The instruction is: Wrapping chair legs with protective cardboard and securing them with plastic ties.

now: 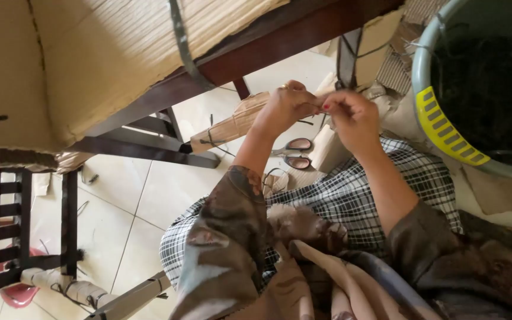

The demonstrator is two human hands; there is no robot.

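My left hand (284,109) grips one end of a rolled cardboard tube (229,126) that has thin black cord wound around it. My right hand (354,115) meets it at the fingertips, pinching a thin black cord at the tube's end. A dark strap (347,56) rises from just above the hands towards the table. Both hands hover over my lap, which is covered by a black-and-white checked cloth (351,195). A pair of scissors (294,153) lies on the floor just below the hands.
A dark wooden table (280,38) carrying a big sheet of cardboard (90,53) overhangs at the top left. A grey tub (431,89) of dark material stands at the right. Another cord-wrapped roll (69,288) and a red object (16,294) lie at the lower left, by a dark wooden frame.
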